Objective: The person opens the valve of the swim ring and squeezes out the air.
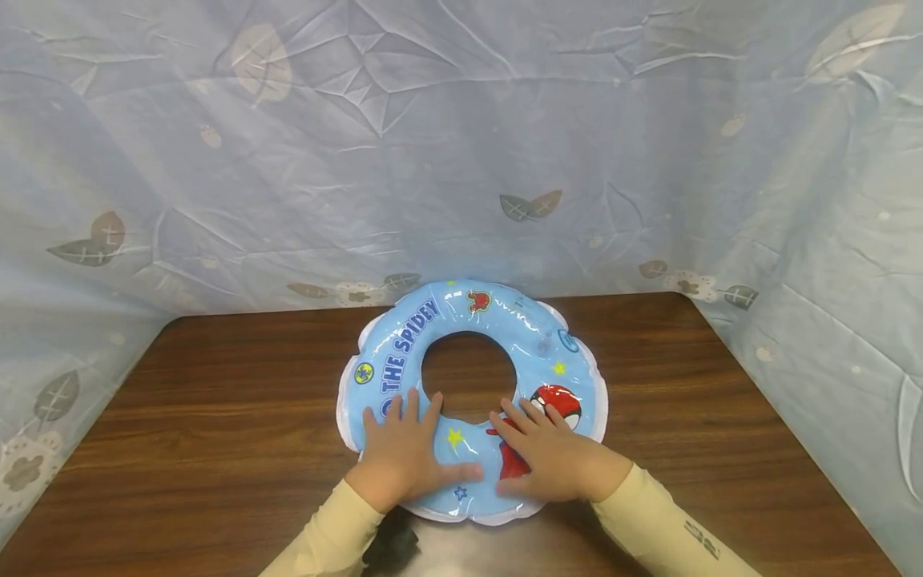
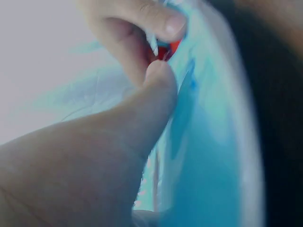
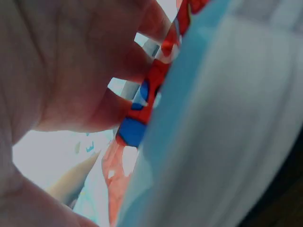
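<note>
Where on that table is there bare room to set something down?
The table is bare left of the swim ring, out to the side edge, and likewise right of it; bare wood also shows through its hole. The ring's near side is crowded: the left hand and right hand are on it.

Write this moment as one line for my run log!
left hand: fingers spread on blue ring | right hand: on blue ring, partly covering red character | blue ring: on brown table
</note>
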{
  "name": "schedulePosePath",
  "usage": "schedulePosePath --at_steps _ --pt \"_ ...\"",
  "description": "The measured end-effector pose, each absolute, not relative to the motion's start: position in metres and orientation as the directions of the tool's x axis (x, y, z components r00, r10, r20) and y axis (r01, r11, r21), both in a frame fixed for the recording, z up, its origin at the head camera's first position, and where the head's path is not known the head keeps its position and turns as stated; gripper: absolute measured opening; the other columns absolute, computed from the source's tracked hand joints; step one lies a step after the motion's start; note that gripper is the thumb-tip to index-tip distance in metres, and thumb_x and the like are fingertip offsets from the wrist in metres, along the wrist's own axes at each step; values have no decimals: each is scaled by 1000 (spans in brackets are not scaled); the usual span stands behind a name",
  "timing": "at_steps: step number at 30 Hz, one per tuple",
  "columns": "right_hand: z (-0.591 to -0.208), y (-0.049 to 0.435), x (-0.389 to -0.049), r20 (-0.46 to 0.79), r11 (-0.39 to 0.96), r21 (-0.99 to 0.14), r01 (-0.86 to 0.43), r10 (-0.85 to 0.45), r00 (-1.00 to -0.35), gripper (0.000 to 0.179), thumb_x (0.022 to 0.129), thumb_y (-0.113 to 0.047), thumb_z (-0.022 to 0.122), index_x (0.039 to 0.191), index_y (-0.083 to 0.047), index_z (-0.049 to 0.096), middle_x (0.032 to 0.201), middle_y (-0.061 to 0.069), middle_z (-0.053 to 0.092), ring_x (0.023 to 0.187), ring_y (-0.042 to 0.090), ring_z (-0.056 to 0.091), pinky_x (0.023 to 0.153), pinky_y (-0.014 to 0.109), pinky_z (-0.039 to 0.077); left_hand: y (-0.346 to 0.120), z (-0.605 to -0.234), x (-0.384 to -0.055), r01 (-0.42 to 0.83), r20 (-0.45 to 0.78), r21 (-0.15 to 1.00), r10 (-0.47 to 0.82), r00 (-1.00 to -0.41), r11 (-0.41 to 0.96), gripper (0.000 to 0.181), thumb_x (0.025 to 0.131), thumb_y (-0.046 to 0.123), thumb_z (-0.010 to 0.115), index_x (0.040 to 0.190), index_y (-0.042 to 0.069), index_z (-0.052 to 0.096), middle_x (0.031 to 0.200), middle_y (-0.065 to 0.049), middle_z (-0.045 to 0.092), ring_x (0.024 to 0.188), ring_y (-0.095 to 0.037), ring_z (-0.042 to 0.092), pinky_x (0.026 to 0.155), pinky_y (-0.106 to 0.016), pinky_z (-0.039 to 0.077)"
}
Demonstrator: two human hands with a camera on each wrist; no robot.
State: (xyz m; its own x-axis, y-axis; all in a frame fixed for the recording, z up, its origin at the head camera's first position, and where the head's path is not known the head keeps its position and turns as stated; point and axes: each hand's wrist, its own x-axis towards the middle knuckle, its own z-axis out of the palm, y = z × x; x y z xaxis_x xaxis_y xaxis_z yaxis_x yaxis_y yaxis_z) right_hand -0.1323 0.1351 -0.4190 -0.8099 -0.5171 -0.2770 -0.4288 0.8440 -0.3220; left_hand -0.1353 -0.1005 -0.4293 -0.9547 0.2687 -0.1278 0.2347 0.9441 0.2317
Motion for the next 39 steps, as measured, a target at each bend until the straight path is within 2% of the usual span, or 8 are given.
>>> schedulePosePath --at_steps 4,9,15,22,31,39 --pt "-420 136 -135 -291 843 -312 -438 -524 -801 96 83 -52 80 162 -19 35 171 7 25 157 38 20 123 65 14 -112 -424 -144 306 -50 265 330 -943 914 110 77 82 66 158 12 43 158 -24 44 143 -51 39 112 -79 20" --pt "-419 139 -141 -303 832 -316 -455 -543 -783 100 79 -48 86 162 -20 37 171 6 25 158 36 17 124 62 13 -133 -422 -157 454 35 281 464 -885 846 103 79 70 76 160 17 40 165 -21 33 154 -47 22 118 -75 10" --pt "-411 149 -149 -331 832 -333 -443 -543 -771 99 76 -40 90 160 -24 41 171 3 26 159 33 16 126 58 12 -146 -422 -165 514 33 297 530 -848 805 108 75 72 78 160 19 41 168 -20 27 157 -44 12 117 -76 -1" --pt "-407 162 -153 -322 824 -329 -460 -556 -766 96 77 -34 91 159 -20 43 170 5 28 159 35 13 126 59 5 -143 -422 -164 505 -25 300 535 -844 810 111 73 75 77 161 18 40 170 -19 21 158 -43 5 118 -72 -10" --pt "-409 167 -155 -352 829 -347 -438 -548 -759 99 78 -31 90 161 -21 39 172 5 24 159 37 9 125 62 1 -137 -429 -163 466 -96 269 505 -858 842 114 72 79 74 160 16 40 171 -19 19 158 -43 3 117 -73 -9" --pt "-412 171 -158 -339 818 -375 -436 -559 -757 103 72 -28 90 161 -20 39 172 6 24 159 38 10 124 64 2 -134 -431 -161 425 -147 282 477 -867 860 114 72 79 74 161 15 39 171 -19 16 158 -44 3 117 -75 -8"
